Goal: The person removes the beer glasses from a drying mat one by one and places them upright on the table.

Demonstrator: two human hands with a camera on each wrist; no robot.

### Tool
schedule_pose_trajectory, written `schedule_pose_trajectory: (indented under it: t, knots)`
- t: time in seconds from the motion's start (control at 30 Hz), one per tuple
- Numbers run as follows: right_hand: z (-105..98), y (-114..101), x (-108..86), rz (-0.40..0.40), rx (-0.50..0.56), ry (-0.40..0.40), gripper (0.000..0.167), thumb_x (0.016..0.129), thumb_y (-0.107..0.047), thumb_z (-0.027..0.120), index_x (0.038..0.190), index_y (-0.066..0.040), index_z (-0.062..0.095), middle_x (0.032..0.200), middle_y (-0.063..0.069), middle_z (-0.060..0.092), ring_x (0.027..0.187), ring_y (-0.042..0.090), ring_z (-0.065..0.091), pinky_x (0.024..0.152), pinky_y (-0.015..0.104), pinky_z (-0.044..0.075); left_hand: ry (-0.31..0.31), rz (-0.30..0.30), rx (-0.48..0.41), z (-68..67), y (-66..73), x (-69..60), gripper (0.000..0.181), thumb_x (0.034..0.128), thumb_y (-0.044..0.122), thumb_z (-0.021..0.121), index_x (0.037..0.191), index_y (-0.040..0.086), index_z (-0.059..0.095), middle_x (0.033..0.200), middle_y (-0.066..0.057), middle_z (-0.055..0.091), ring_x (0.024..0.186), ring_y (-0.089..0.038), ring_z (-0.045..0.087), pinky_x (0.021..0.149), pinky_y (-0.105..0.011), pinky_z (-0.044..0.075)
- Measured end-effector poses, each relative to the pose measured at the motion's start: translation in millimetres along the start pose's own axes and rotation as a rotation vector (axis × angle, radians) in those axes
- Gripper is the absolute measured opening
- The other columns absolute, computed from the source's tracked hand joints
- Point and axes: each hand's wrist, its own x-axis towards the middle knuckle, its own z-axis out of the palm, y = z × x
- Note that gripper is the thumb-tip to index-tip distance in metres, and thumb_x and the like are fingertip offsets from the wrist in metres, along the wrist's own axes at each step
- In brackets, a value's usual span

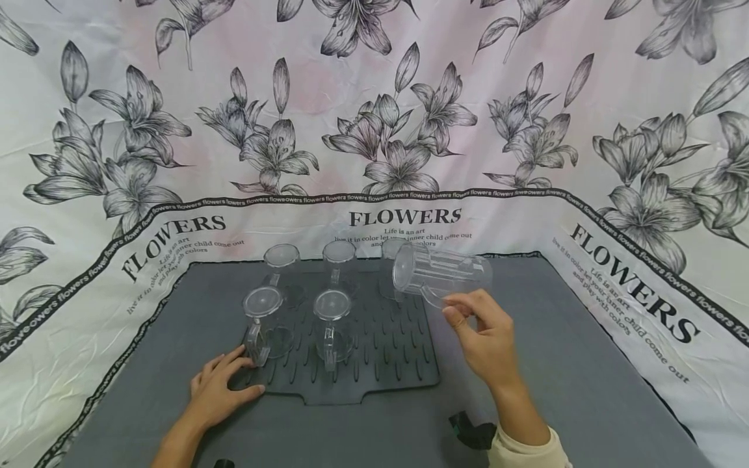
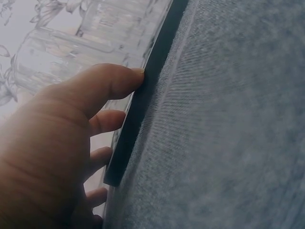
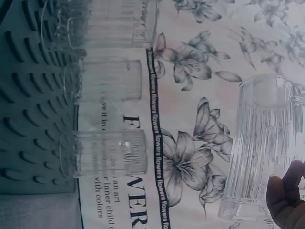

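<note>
My right hand (image 1: 488, 335) pinches the handle of a clear ribbed mug (image 1: 456, 270), held in the air on its side over the drying mat's right part. In the right wrist view this mug (image 3: 259, 138) is at the right, by my fingertips. My left hand (image 1: 216, 390) touches the left front corner of the dark drying mat (image 1: 398, 382), its thumb against the mat's edge (image 2: 131, 138). Several like mugs stand upside down on the mat, among them a front left mug (image 1: 263, 302) and a front middle mug (image 1: 332, 305). The held mug partly hides the back right one.
More inverted mugs, such as the back left one (image 1: 282, 257) and back middle one (image 1: 339, 253), form a rear row. A flower-print cloth (image 1: 316, 221) walls the grey table (image 1: 573, 377). A small black object (image 1: 471, 432) is near my right wrist.
</note>
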Motion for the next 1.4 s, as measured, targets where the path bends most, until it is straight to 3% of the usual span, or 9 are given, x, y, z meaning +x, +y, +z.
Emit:
schedule_pose_trajectory:
  t: [0.13,0.33,0.5,0.67,0.77,0.9,1.07,1.27,1.4]
  knots:
    - [-4.3,0.5,-0.5,-0.034,-0.086,0.005,0.026,0.09,-0.023,0.067,0.091,0.002,0.07,0.074,0.007,0.053,0.066,0.013,0.044,0.047,0.019,0.026,-0.007,0.007,-0.005,-0.3,0.7,1.0,0.051,0.0754,0.048,0.078,0.114,0.017,0.065,0.147,-0.016,0.038,0.129,-0.047,0.023,0.091,-0.068,0.012]
    - [-7.3,-10.4,4.0,-0.08,-0.099,0.005,0.033,0.092,-0.028,0.064,0.089,0.004,0.071,0.074,0.009,0.052,0.068,0.016,0.05,0.061,0.024,0.04,-0.019,0.028,-0.041,-7.0,1.9,2.8,0.051,0.0748,0.042,0.081,0.114,0.014,0.065,0.144,-0.02,0.041,0.127,-0.051,0.025,0.087,-0.07,0.016]
    - [-5.7,2.5,0.2,-0.087,-0.123,-0.023,0.024,0.089,-0.024,0.069,0.092,-0.001,0.073,0.078,0.005,0.055,0.069,0.014,0.052,0.063,0.022,0.039,-0.002,0.029,-0.099,-33.2,3.0,-2.4,0.055,0.0799,0.032,0.08,0.123,0.005,0.061,0.142,-0.031,0.038,0.126,-0.059,0.023,0.087,-0.075,0.019]
    - [-3.1,4.6,-0.7,-0.14,-0.129,-0.016,0.027,0.091,-0.027,0.067,0.09,0.0,0.073,0.075,0.005,0.052,0.062,0.011,0.043,0.057,0.022,0.034,0.081,0.037,-0.115,-66.2,17.9,-7.2,0.063,0.0849,0.031,0.076,0.135,0.003,0.051,0.144,-0.031,0.033,0.127,-0.06,0.021,0.087,-0.076,0.018]
    - [-4.0,-2.5,1.9,-0.173,-0.145,0.0,0.03,0.092,-0.028,0.065,0.088,0.001,0.073,0.073,0.006,0.05,0.06,0.01,0.038,0.055,0.021,0.032,0.141,0.059,-0.14,-80.3,38.7,-4.5,0.069,0.0869,0.033,0.074,0.143,0.007,0.043,0.146,-0.028,0.032,0.129,-0.059,0.021,0.093,-0.075,0.012]
    - [-7.0,-18.5,8.3,-0.196,-0.16,0.009,0.032,0.094,-0.028,0.064,0.086,0.003,0.072,0.071,0.006,0.049,0.059,0.009,0.036,0.053,0.022,0.03,0.206,0.117,-0.19,-90.4,76.5,2.6,0.074,0.087,0.032,0.074,0.149,0.015,0.038,0.146,-0.023,0.034,0.128,-0.053,0.03,0.096,-0.069,0.02]
    - [-8.2,-26.5,11.0,-0.218,-0.163,0.011,0.035,0.095,-0.028,0.062,0.084,0.004,0.071,0.07,0.006,0.047,0.059,0.009,0.034,0.051,0.024,0.028,0.245,0.202,-0.235,-93.5,127.6,7.4,0.073,0.0848,0.027,0.077,0.148,0.023,0.04,0.14,-0.018,0.042,0.115,-0.045,0.042,0.08,-0.06,0.037]
    - [-8.9,-13.8,3.3,-0.217,-0.168,0.001,0.029,0.094,-0.027,0.064,0.087,0.0,0.072,0.072,0.006,0.048,0.061,0.007,0.032,0.053,0.019,0.026,0.167,0.328,-0.335,-80.0,178.0,21.8,0.07,0.0849,0.022,0.076,0.146,0.019,0.042,0.137,-0.014,0.046,0.112,-0.038,0.049,0.084,-0.056,0.041]
    - [-8.1,-9.6,-0.2,-0.213,-0.162,-0.014,0.026,0.093,-0.027,0.066,0.089,-0.002,0.073,0.075,0.005,0.049,0.062,0.007,0.033,0.054,0.019,0.027,0.058,0.352,-0.441,-64.4,207.7,34.3,0.066,0.0867,0.026,0.074,0.145,0.02,0.042,0.139,-0.009,0.046,0.116,-0.032,0.049,0.091,-0.053,0.04]
